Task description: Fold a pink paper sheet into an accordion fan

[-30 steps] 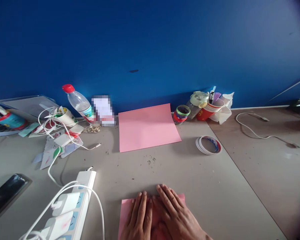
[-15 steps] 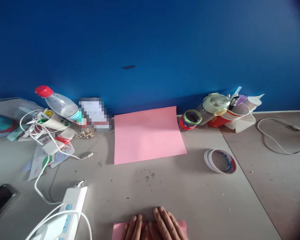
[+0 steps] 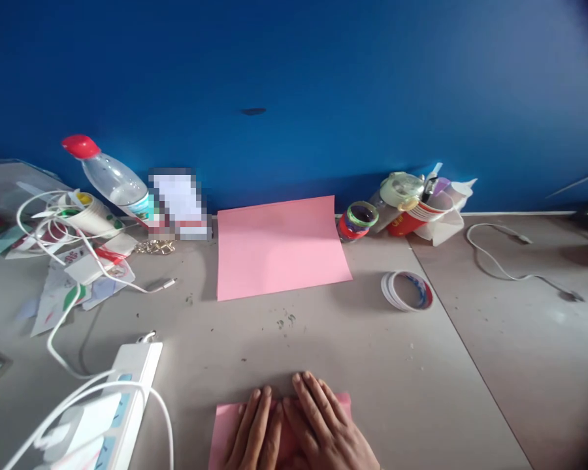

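Both of my hands lie flat on a small pink paper [image 3: 219, 424] at the near edge of the table. My left hand [image 3: 252, 434] has its fingers stretched out and pressed on the sheet. My right hand [image 3: 323, 431] rests beside it, touching it, fingers also extended over the paper's far edge. Neither hand holds anything. A stack of larger pink sheets [image 3: 279, 247] lies farther back, against the blue wall.
A white power strip [image 3: 112, 405] with plugs and cables sits at the near left. Rolls of tape [image 3: 406, 290] lie to the right. Cups and jars [image 3: 406, 212], a water bottle [image 3: 110, 179] and paper scraps [image 3: 78, 274] line the back. A cable [image 3: 509, 261] trails at the right.
The view tipped up and back down, so my hands show more fully again. They stay flat on the small pink paper in about the same spot.
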Available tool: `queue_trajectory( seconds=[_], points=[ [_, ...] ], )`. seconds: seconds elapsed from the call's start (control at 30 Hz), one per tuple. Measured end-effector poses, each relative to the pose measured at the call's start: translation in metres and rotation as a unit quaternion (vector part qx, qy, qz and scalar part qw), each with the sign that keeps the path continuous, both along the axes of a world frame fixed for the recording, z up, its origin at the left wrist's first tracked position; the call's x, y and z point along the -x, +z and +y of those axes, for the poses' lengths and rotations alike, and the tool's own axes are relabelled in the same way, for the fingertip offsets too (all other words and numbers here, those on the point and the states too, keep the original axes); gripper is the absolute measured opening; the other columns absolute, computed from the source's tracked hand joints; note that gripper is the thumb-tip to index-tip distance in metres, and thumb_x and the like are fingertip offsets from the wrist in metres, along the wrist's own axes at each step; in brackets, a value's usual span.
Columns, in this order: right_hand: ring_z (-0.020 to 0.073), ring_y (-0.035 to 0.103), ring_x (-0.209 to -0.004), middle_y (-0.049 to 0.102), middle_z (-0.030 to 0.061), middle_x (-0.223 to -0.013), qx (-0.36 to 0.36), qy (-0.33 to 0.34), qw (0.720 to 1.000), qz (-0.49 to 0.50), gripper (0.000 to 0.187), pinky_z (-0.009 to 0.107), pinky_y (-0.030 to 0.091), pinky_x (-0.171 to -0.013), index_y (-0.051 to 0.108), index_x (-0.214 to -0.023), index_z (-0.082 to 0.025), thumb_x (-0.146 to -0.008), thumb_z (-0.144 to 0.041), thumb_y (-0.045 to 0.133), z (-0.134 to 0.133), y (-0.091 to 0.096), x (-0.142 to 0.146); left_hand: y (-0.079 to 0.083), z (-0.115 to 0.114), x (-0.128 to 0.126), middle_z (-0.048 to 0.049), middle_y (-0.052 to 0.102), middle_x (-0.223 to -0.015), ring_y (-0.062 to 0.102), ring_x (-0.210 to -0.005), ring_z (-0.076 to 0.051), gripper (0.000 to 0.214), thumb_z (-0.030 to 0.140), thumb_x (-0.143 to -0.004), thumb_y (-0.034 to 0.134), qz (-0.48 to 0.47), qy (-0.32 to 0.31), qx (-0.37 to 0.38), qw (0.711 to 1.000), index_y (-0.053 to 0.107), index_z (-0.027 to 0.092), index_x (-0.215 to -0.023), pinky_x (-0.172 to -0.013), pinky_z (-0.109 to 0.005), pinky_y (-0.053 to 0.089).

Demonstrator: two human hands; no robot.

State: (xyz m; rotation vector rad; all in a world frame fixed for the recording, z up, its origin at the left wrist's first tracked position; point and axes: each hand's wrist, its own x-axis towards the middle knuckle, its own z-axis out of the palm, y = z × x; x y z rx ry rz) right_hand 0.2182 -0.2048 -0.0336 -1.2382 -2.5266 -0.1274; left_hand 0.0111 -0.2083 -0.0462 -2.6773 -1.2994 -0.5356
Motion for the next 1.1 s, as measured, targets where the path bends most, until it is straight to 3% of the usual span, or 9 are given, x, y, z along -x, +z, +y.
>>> queue_trajectory(
  seconds=[0.2, 0.37, 0.5, 0.63, 0.77, 0.87, 0.97, 1.1],
  points=[
    [0.0359, 0.025, -0.137, 0.031, 0.0215, -0.148, 0.138, -0.011, 0.990, 0.017, 0.059, 0.051, 0.035, -0.106, 0.040, -0.138, -0.010, -0.083, -0.027, 0.052, -0.014, 0.013, 0.004, 0.013, -0.010, -0.003, -0.0131, 0.042, -0.144, 0.039, -0.132, -0.027, 0.053, 0.027, -0.085, 0.051, 0.026, -0.009, 0.039, 0.999, 0.045, 0.011, -0.135, -0.103, -0.035, 0.042],
    [0.0317, 0.028, -0.135, 0.035, 0.0174, -0.146, 0.205, -0.009, 0.978, 0.048, 0.054, 0.049, 0.032, -0.107, 0.043, -0.136, -0.013, -0.084, -0.024, 0.052, -0.010, 0.032, 0.001, 0.030, -0.005, 0.001, -0.0120, 0.045, -0.142, 0.043, -0.130, -0.025, 0.048, 0.018, -0.085, 0.048, -0.021, -0.010, 0.115, 0.993, 0.048, 0.015, -0.133, -0.099, -0.038, 0.047],
    [0.0245, 0.048, -0.110, 0.057, 0.0125, -0.120, 0.198, -0.073, 0.975, 0.067, 0.032, 0.038, 0.042, -0.089, 0.057, -0.119, -0.017, -0.089, -0.018, 0.044, 0.001, 0.051, 0.000, 0.054, 0.018, 0.006, -0.0083, 0.060, -0.124, 0.057, -0.113, -0.019, 0.034, 0.016, -0.090, 0.040, -0.046, 0.002, 0.204, 0.978, 0.061, 0.020, -0.117, -0.095, -0.035, 0.049],
    [0.0206, 0.051, -0.086, 0.060, 0.0078, -0.094, 0.196, -0.120, 0.973, 0.015, 0.016, 0.032, 0.039, -0.073, 0.064, -0.095, -0.020, -0.090, -0.021, 0.049, 0.005, 0.048, 0.010, 0.067, 0.033, 0.009, -0.0072, 0.063, -0.114, 0.057, -0.108, -0.022, 0.032, 0.010, -0.090, 0.038, 0.004, 0.024, 0.205, 0.978, 0.064, 0.022, -0.104, -0.089, -0.040, 0.048],
    [0.0200, 0.051, -0.085, 0.059, 0.0086, -0.092, 0.196, -0.127, 0.972, -0.020, 0.014, 0.030, 0.037, -0.071, 0.061, -0.089, -0.017, -0.090, -0.019, 0.048, 0.003, 0.038, 0.022, 0.068, 0.033, 0.012, -0.0068, 0.062, -0.098, 0.058, -0.095, -0.020, 0.031, 0.002, -0.085, 0.038, 0.058, 0.013, 0.200, 0.978, 0.063, 0.019, -0.090, -0.082, -0.034, 0.046],
    [0.0187, 0.053, -0.086, 0.060, 0.0081, -0.093, 0.235, -0.122, 0.964, -0.013, 0.013, 0.028, 0.037, -0.071, 0.060, -0.092, -0.016, -0.089, -0.017, 0.048, 0.007, 0.039, 0.023, 0.068, 0.035, 0.016, -0.0063, 0.059, -0.092, 0.056, -0.088, -0.019, 0.029, 0.000, -0.082, 0.039, 0.091, 0.022, 0.199, 0.976, 0.062, 0.018, -0.085, -0.078, -0.032, 0.046],
    [0.0181, 0.055, -0.087, 0.062, 0.0070, -0.092, 0.262, -0.115, 0.958, -0.004, 0.008, 0.027, 0.038, -0.072, 0.059, -0.089, -0.017, -0.086, -0.018, 0.051, 0.019, 0.049, 0.019, 0.074, 0.043, 0.016, -0.0056, 0.057, -0.089, 0.055, -0.088, -0.019, 0.027, 0.004, -0.084, 0.039, 0.093, 0.025, 0.212, 0.973, 0.061, 0.019, -0.085, -0.077, -0.029, 0.045],
    [0.0182, 0.055, -0.090, 0.059, 0.0099, -0.100, 0.226, -0.124, 0.966, 0.004, 0.013, 0.027, 0.038, -0.075, 0.057, -0.091, -0.016, -0.087, -0.013, 0.046, 0.039, 0.076, 0.006, 0.096, 0.057, 0.008, -0.0077, 0.057, -0.097, 0.055, -0.092, -0.020, 0.022, 0.008, -0.088, 0.038, 0.078, 0.026, 0.161, 0.983, 0.058, 0.017, -0.090, -0.082, -0.032, 0.044]
  ],
)
